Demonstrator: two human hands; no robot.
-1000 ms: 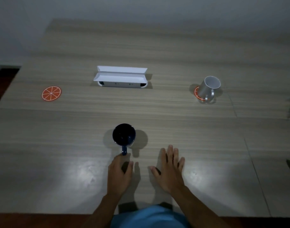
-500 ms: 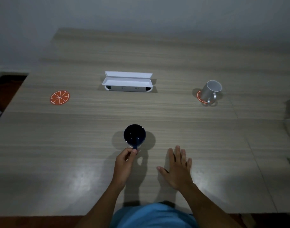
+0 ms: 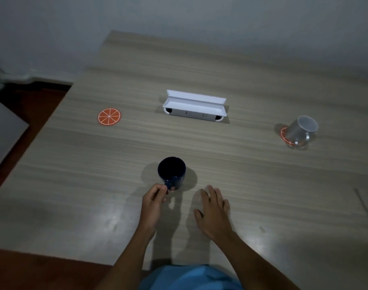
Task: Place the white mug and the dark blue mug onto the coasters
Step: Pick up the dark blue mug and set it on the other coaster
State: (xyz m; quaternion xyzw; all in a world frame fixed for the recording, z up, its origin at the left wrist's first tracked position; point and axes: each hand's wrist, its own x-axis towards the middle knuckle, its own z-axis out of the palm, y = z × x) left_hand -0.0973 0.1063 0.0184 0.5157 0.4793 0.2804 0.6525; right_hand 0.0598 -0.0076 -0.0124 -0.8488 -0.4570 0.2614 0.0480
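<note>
The dark blue mug (image 3: 171, 171) stands upright in the middle of the wooden table (image 3: 252, 181), its handle toward me. My left hand (image 3: 153, 203) pinches that handle with thumb and fingers. Flat on the table just to the right lies my right hand (image 3: 213, 212), fingers spread and holding nothing. At the right the white mug (image 3: 300, 130) stands on an orange coaster (image 3: 284, 136), of which only the left rim shows. A second orange-slice coaster (image 3: 109, 116) lies bare at the left.
A white open box (image 3: 194, 106) sits at the table's centre back. The table's left edge drops to a dark reddish floor (image 3: 32, 105), where a grey object (image 3: 3, 130) stands. A grey wall runs behind the table. My blue clothing (image 3: 189, 278) shows at the bottom.
My left hand has moved forward to the dark blue mug and closed on its handle. The right hand stays flat. My view has shifted to the left.
</note>
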